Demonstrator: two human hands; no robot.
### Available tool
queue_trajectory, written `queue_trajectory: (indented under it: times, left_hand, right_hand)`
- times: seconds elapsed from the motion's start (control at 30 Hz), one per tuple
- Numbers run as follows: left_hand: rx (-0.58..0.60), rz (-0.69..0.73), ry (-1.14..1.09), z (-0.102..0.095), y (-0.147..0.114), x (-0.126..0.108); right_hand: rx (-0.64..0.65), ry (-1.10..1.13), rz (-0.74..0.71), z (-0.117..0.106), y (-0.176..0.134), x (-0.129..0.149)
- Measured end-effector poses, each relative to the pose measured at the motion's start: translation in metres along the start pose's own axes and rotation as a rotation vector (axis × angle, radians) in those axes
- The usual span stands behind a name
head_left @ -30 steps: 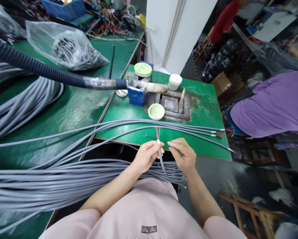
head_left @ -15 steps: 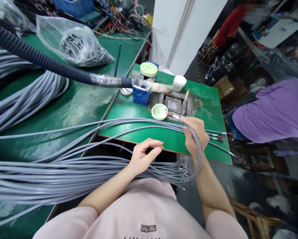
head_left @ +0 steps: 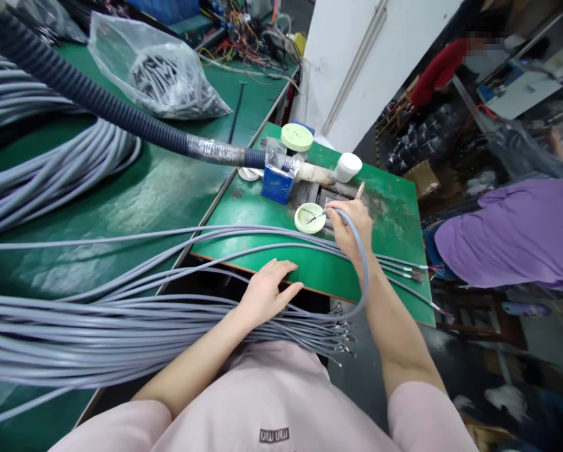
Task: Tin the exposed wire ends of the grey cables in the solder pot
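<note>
My right hand (head_left: 354, 227) pinches a grey cable (head_left: 364, 276) near its stripped end. The thin bare wires (head_left: 313, 218) of that end reach into a shallow pale-green lid (head_left: 304, 227) on the green board. From my fingers the cable loops back down beside my wrist. My left hand (head_left: 269, 292) rests by the board's front edge with thumb and fingers apart, above a thick bundle of grey cables (head_left: 97, 339). Several more cables (head_left: 262, 231) run across the board, their stripped ends (head_left: 415, 274) lying at the right.
A black ribbed hose (head_left: 135, 129) ends in a nozzle beside a blue box (head_left: 277, 183). A white jar (head_left: 348, 166) and a soldering pot (head_left: 331, 193) stand behind the lid. A clear bag (head_left: 177, 81) lies at the back left. A person in purple (head_left: 530, 235) is at the right.
My right hand has moved slightly left and away from me, bringing the wire ends into the pale-green lid. My left fingers have straightened and spread. The whole view has shifted a little.
</note>
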State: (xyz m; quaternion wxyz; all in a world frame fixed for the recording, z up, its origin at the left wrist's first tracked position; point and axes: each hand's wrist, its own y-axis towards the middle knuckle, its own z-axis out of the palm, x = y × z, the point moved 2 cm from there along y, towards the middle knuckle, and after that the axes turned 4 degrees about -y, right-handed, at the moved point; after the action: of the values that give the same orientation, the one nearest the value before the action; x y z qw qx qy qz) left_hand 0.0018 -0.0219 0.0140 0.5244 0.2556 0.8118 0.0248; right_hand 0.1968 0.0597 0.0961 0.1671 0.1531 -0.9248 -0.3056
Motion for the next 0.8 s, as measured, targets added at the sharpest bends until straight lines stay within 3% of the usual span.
queue_trajectory:
  times: [0.2,0.6,0.8]
  left_hand:
    - [0.034,-0.002,0.023,-0.003,0.000,-0.002]
    - [0.029,0.021,0.040,-0.003,0.000,0.000]
    - [0.036,0.010,0.049,-0.004,0.001,0.000]
  right_hand:
    - [0.100,-0.085,0.002,0.008,0.008,0.004]
    - [0.146,-0.100,-0.017,0.020,0.009,0.000]
    - [0.057,-0.112,-0.019,0.001,0.014,-0.002]
